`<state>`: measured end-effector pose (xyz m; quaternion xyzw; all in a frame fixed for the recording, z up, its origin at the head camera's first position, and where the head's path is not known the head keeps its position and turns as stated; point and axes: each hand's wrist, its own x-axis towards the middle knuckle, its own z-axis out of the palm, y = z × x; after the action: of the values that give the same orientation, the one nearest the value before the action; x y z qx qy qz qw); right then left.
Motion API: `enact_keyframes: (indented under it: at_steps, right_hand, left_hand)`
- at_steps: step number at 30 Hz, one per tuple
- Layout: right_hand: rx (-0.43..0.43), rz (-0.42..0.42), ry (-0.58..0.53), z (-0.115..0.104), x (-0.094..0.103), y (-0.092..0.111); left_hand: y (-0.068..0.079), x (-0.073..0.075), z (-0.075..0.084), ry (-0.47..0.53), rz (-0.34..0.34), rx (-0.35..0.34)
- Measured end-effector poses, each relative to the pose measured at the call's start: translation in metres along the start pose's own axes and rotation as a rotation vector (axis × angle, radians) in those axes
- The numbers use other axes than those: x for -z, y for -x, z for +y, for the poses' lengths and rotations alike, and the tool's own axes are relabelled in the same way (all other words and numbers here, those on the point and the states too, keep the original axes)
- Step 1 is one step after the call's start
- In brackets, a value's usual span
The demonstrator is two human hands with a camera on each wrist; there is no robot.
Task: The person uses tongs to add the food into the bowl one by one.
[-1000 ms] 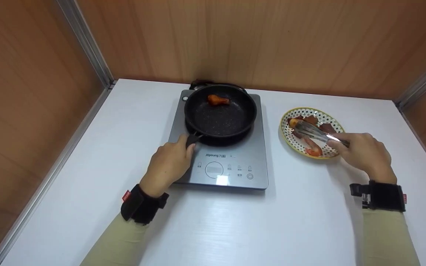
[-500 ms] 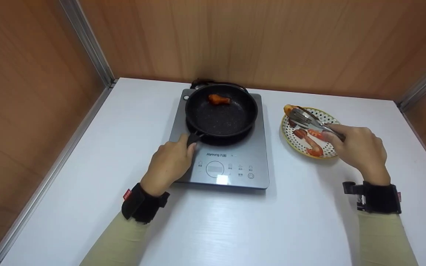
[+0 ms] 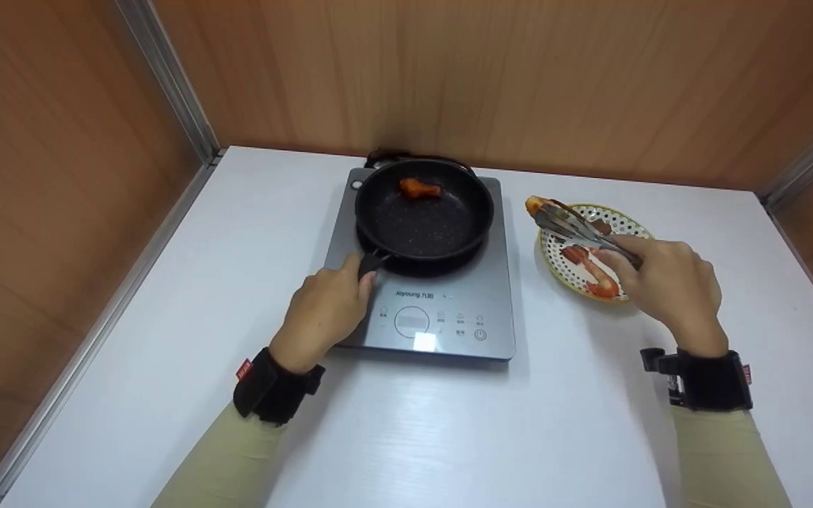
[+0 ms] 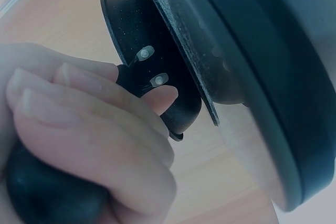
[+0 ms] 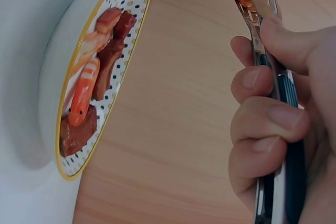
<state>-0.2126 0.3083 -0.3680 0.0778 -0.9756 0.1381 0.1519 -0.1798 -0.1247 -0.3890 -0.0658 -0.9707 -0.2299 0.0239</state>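
Note:
My left hand grips the black handle of a dark frying pan. Inside the pan, near its far side, lies a reddish-brown chicken drumstick. My right hand holds metal tongs. Their slotted tips pinch a browned piece of food with a yellowish end, raised over the left edge of a plate; the tongs hide much of it. A shrimp and several brown meat pieces lie on this dotted, yellow-rimmed plate. Fingers curl around the tongs in the right wrist view.
The pan stands on a grey induction cooker with a touch panel facing me. A white table carries the cooker and plate. Wood panels rise at the back and sides, with metal frame strips in the corners.
My right hand has lifted the piece of food off the plate with the tongs and carried it left, toward the pan. The left hand stays on the handle.

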Motion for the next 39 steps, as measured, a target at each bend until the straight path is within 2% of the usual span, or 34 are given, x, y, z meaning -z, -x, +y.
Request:
enact_keyframes:
  at_steps: [13, 24, 27, 35, 39]
  right_hand:
    - [0.080, 0.054, 0.005, -0.028, -0.004, -0.010]
    - [0.225, 0.129, 0.088, -0.062, -0.006, -0.033]
    - [0.255, 0.127, 0.093, -0.069, -0.007, -0.038]
    - [0.261, 0.086, 0.132, -0.083, -0.011, -0.054]
    - [0.260, 0.091, 0.143, -0.088, -0.015, -0.064]
  left_hand:
    - [0.002, 0.000, 0.002, -0.003, -0.016, 0.013]
    - [0.003, 0.002, 0.000, -0.002, -0.016, 0.018]
    - [0.003, 0.002, -0.001, 0.000, -0.014, 0.015]
    - [0.003, 0.001, 0.000, 0.002, -0.008, 0.013]
    - [0.003, 0.001, 0.001, 0.003, 0.000, 0.008]
